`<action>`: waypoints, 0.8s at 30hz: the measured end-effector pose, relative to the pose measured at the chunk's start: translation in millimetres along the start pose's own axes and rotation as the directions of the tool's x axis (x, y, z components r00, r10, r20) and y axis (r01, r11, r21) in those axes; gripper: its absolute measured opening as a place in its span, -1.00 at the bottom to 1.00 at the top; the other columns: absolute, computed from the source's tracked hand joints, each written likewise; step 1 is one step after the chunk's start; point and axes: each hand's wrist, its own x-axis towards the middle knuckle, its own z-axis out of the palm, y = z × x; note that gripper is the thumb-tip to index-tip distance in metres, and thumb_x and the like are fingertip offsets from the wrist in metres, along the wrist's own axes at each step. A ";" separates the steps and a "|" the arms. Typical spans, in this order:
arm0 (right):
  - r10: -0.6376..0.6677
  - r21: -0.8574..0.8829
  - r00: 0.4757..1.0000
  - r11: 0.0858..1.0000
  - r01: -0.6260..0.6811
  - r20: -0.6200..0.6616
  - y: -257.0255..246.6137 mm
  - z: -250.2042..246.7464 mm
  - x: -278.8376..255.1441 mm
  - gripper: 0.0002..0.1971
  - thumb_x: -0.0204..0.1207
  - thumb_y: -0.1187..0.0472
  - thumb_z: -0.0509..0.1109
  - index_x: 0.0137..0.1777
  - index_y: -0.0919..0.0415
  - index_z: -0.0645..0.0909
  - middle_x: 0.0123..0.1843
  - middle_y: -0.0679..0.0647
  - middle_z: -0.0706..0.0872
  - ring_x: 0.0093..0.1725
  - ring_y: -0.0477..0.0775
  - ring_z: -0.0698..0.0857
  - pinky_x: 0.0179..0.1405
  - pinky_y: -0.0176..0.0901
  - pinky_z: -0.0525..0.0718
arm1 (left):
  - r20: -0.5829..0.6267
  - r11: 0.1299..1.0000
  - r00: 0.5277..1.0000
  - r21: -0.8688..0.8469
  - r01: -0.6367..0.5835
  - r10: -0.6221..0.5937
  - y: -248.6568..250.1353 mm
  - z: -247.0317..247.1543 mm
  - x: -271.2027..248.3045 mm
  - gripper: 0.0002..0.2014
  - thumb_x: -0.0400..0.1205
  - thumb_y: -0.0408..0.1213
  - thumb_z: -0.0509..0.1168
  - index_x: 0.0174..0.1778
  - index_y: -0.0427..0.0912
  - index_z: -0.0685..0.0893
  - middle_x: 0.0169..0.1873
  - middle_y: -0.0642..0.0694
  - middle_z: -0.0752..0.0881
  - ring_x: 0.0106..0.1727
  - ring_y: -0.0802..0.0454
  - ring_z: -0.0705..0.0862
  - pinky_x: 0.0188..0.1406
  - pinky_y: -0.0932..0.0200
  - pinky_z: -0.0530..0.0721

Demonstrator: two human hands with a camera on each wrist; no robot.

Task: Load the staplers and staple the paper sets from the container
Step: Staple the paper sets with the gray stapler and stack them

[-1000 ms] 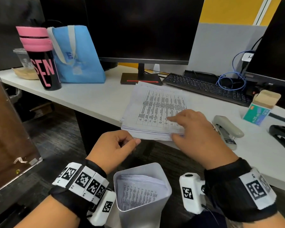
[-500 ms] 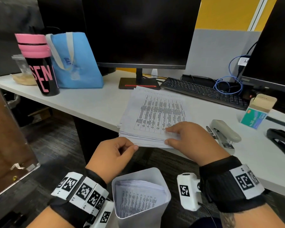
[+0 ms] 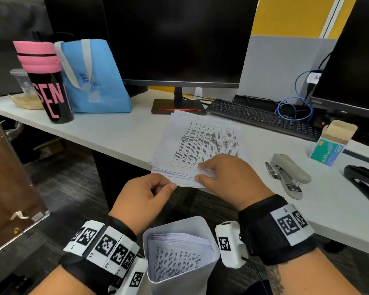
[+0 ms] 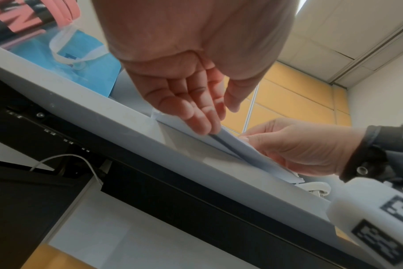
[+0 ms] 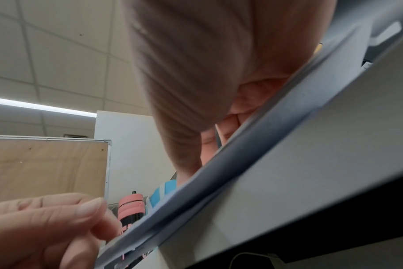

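Note:
A stack of printed paper [image 3: 202, 141] lies on the desk, its near edge overhanging the desk's front. My right hand [image 3: 222, 177] is at that near edge, index finger on top and thumb against the edge, pinching the upper sheets [image 5: 219, 182]. My left hand [image 3: 149, 192] hovers just below, its fingertips [image 4: 203, 125] touching the stack's near left edge and holding nothing. Below my wrists stands a white container [image 3: 211, 258] with more printed paper sets. To the right lie a grey stapler [image 3: 290, 173], a black stapler [image 3: 366, 184] and an open staple box [image 3: 330, 145].
A monitor stand [image 3: 177, 107] and keyboard [image 3: 262, 118] sit behind the stack, with a blue cable [image 3: 294, 107] further right. At the left stand a pink-and-black bottle [image 3: 49, 86] and a blue bag [image 3: 94, 77]. A brown panel [image 3: 6, 182] stands at the left.
My right hand has slid back from the middle of the top sheet to the stack's near edge, thumb now at the edge. The left hand has hardly moved.

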 end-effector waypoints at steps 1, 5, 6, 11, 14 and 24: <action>0.009 0.010 1.000 1.000 -0.009 0.001 0.4 -1.6 1.0 -0.57 0.56 -0.17 0.34 0.39 -0.11 0.61 0.30 -0.14 0.66 0.27 -0.08 0.60 0.09 -0.29 0.43 | -0.008 1.000 1.000 -0.004 0.002 -0.002 0.4 -0.5 1.0 -0.73 0.44 0.17 0.29 -0.24 0.07 0.72 -0.39 -0.11 0.75 -0.35 -0.05 0.72 -0.17 -0.10 0.74; -0.019 -0.013 1.000 1.000 0.019 -0.013 -2.7 -3.6 3.6 -0.68 0.64 -0.11 0.25 0.31 -0.13 0.68 0.22 -0.08 0.74 0.19 -0.02 0.65 0.10 -0.18 0.55 | -0.041 0.999 0.999 -0.043 0.033 -0.035 4.3 -1.1 2.1 -0.82 0.54 0.01 0.40 -0.29 0.01 0.70 -0.43 -0.18 0.73 -0.38 -0.13 0.69 -0.22 -0.07 0.73; -0.037 -0.029 0.999 0.999 0.036 -0.016 -4.3 -3.3 3.4 -0.70 0.66 -0.08 0.23 0.28 -0.13 0.69 0.18 -0.07 0.75 0.16 -0.01 0.66 0.09 -0.16 0.57 | -0.047 0.997 0.998 -0.062 0.045 -0.048 5.5 -0.4 2.4 -0.82 0.58 -0.07 0.42 -0.31 -0.01 0.70 -0.43 -0.20 0.72 -0.40 -0.12 0.69 -0.24 -0.01 0.71; 0.031 0.109 1.000 0.994 -0.031 0.003 -4.5 -7.0 4.5 -0.75 0.60 -0.04 0.35 0.21 -0.10 0.73 0.17 -0.10 0.76 0.16 -0.06 0.66 0.15 -0.19 0.58 | -0.043 0.976 0.992 -0.187 0.108 -0.118 10.8 0.8 2.0 -0.79 0.63 -0.27 0.38 -0.32 -0.21 0.71 -0.46 -0.20 0.74 -0.56 0.10 0.60 -0.49 0.30 0.59; 0.059 0.160 0.998 0.985 -0.064 0.032 -2.2 -8.3 7.3 -0.70 0.53 -0.06 0.44 0.22 -0.05 0.74 0.16 -0.08 0.77 0.13 -0.09 0.67 0.12 -0.25 0.57 | -0.039 0.958 0.986 -0.244 0.147 -0.161 9.8 0.0 2.7 -0.80 0.64 -0.28 0.37 -0.30 -0.24 0.71 -0.51 -0.14 0.73 -0.58 0.09 0.59 -0.57 0.30 0.53; -0.057 -0.070 0.998 0.996 0.055 -0.021 -6.4 -9.2 8.5 -0.72 0.72 0.10 0.17 0.18 0.11 0.71 0.09 0.02 0.75 0.05 0.05 0.68 0.03 -0.13 0.58 | -0.037 0.930 0.978 -0.319 0.181 -0.203 7.5 -4.5 3.7 -0.80 0.66 -0.30 0.35 -0.26 -0.27 0.71 -0.51 -0.14 0.72 -0.60 0.09 0.57 -0.64 0.39 0.46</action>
